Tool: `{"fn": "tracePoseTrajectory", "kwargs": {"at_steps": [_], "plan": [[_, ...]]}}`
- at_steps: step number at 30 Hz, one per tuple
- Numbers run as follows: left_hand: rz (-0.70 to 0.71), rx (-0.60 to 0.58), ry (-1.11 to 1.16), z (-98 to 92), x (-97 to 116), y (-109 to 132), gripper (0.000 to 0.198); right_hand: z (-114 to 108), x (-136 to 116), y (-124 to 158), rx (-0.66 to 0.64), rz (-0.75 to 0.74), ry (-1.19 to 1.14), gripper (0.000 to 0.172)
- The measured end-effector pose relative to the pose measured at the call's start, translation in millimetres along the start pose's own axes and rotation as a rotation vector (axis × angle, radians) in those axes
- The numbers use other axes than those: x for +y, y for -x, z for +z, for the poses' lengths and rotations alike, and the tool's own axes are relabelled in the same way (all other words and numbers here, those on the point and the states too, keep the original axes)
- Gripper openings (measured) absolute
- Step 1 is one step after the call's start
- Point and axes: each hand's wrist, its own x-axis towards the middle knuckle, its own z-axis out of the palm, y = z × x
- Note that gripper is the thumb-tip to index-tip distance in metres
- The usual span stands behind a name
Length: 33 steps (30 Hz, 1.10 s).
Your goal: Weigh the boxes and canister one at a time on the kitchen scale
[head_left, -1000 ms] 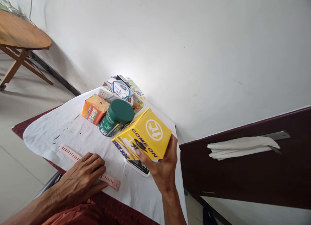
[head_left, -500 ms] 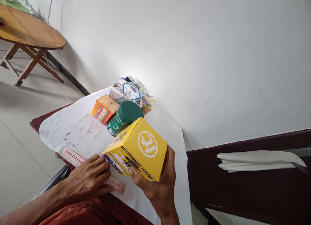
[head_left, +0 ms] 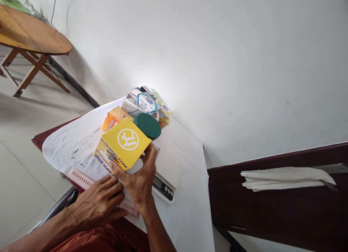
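Note:
A yellow box [head_left: 123,141] with a white round logo and "COME ON" lettering is held by my right hand [head_left: 140,176], thumb on its front and fingers behind. My left hand [head_left: 102,201] is closed over the middle of a pink slotted strip [head_left: 81,178] at the table's near edge; its fingertips are partly hidden. Just right of my right hand lies a white kitchen scale [head_left: 169,168] with a small display and buttons. Beyond the yellow box stand a green-lidded tub [head_left: 148,125] and an orange box [head_left: 110,120], both partly covered by it.
Several cartons [head_left: 146,102] are grouped at the far end of the table, near the wall. A white cloth [head_left: 62,143] covers the tabletop. At the right, a folded white cloth [head_left: 285,179] lies on a dark surface. A wooden folding table [head_left: 40,34] stands upper left.
My right hand has carried the yellow box to the left, uncovering the kitchen scale and now covering part of the tub and orange box. My left hand stays on the pink strip.

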Motion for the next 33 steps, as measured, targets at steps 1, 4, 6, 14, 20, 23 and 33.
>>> {"fn": "tracePoseTrajectory", "kwargs": {"at_steps": [1,4,6,14,20,23,33], "plan": [[-0.009,-0.008,0.009,0.4,0,0,0.011,2,-1,-1,-0.002,0.006,0.004,0.098],[-0.025,-0.033,0.016,-0.3,0,-1,0.014,-2,-5,-4,-0.05,0.028,0.035,0.099],[-0.046,-0.051,0.01,-2.2,0,-3,0.017,-14,-6,-5,-0.12,0.035,0.048,0.099],[-0.108,-0.065,-0.001,-3.6,0,-5,0.039,-57,12,-25,0.062,0.079,0.067,0.065],[-0.097,-0.037,-0.079,-1.4,-1,-2,0.044,-39,39,-47,-0.054,0.161,-0.048,0.09],[-0.101,-0.024,-0.09,-2.0,0,-3,0.043,-42,42,-59,-0.072,0.14,-0.173,0.087],[-0.111,-0.043,-0.051,-1.6,-1,-4,0.038,-61,29,-112,-0.343,0.012,-0.035,0.106]]}}
